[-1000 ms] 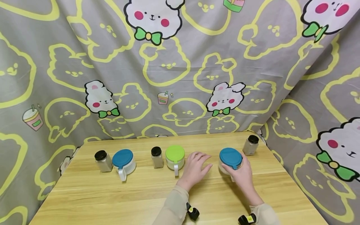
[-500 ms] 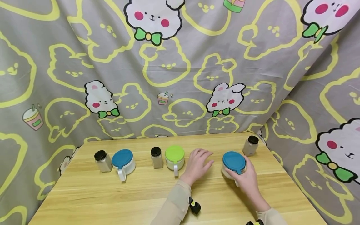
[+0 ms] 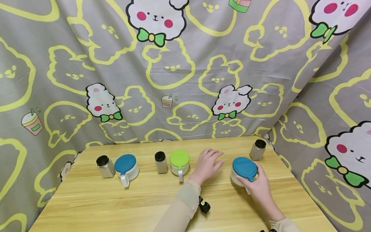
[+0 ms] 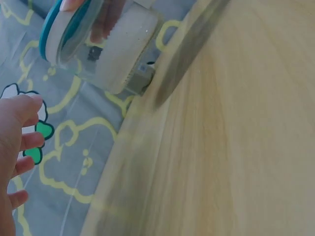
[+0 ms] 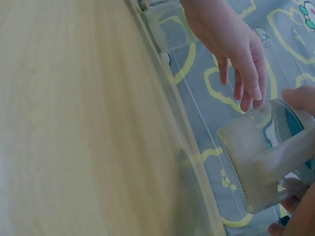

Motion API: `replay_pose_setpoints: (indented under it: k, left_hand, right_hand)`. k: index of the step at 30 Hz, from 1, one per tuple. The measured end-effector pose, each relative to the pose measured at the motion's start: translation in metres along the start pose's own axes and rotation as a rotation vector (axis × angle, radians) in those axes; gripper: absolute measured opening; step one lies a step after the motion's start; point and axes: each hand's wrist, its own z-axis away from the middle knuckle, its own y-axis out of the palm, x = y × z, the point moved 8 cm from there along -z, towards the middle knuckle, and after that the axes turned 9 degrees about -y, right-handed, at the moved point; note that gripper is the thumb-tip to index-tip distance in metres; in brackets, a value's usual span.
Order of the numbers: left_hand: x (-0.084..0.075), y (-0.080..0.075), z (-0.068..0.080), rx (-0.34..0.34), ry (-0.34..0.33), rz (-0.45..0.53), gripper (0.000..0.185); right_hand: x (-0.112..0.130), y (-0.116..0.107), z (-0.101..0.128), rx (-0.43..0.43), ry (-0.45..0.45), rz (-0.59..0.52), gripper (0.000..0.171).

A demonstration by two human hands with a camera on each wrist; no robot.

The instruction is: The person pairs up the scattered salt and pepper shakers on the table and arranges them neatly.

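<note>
My right hand (image 3: 262,188) grips a clear jar with a blue lid (image 3: 244,168) and a pale handle, fingers and thumb around its sides near the lid. White contents fill the lower part of this jar (image 5: 251,157) in the right wrist view. It is raised above the table, its shadow falling on the wood in the left wrist view. Over the table to its left, my left hand (image 3: 206,166) has its fingers loosely extended, holding nothing. Just left of that hand stands a green-lidded jar (image 3: 179,158) with a white handle.
Beside the green-lidded jar stands a small black-capped bottle (image 3: 160,163). Farther left are another blue-lidded jar (image 3: 126,164) and a black-capped bottle (image 3: 105,167). A third bottle (image 3: 258,149) stands at the back right of the wooden table (image 3: 145,206). A patterned curtain (image 3: 185,74) hangs behind.
My right hand has moved the blue-lidded jar to the right and a little toward me. My left hand has drifted slightly right and away from the green-lidded jar.
</note>
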Motion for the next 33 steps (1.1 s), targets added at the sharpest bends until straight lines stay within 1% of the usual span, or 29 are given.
replay_pose_setpoints:
  k: [5, 9, 12, 14, 19, 24, 33]
  left_hand:
    - [-0.006, 0.005, -0.009, 0.007, 0.009, 0.012, 0.035]
    - [-0.012, 0.009, -0.018, -0.004, 0.030, 0.008, 0.035]
    - [-0.015, 0.012, -0.023, 0.005, 0.035, 0.002, 0.036]
    - [-0.017, 0.014, -0.027, 0.025, 0.030, 0.005, 0.037]
    - [-0.023, 0.020, -0.036, 0.062, 0.034, -0.024, 0.038]
    - [-0.026, 0.025, -0.043, 0.080, 0.037, -0.049, 0.039]
    - [-0.028, 0.036, -0.053, 0.135, 0.018, -0.005, 0.039]
  right_hand:
    - [-0.001, -0.003, -0.001, 0.014, -0.005, 0.002, 0.092]
    - [-0.004, -0.006, -0.002, 0.026, -0.026, 0.011, 0.090]
    - [-0.007, -0.007, -0.003, 0.041, -0.036, 0.020, 0.089]
    - [-0.009, -0.007, -0.004, 0.048, -0.042, 0.014, 0.088]
    - [-0.011, -0.011, -0.007, 0.062, -0.060, 0.000, 0.087]
    - [-0.015, -0.016, -0.009, 0.091, -0.065, 0.004, 0.086]
    - [-0.020, -0.023, -0.011, 0.119, -0.062, 0.023, 0.086]
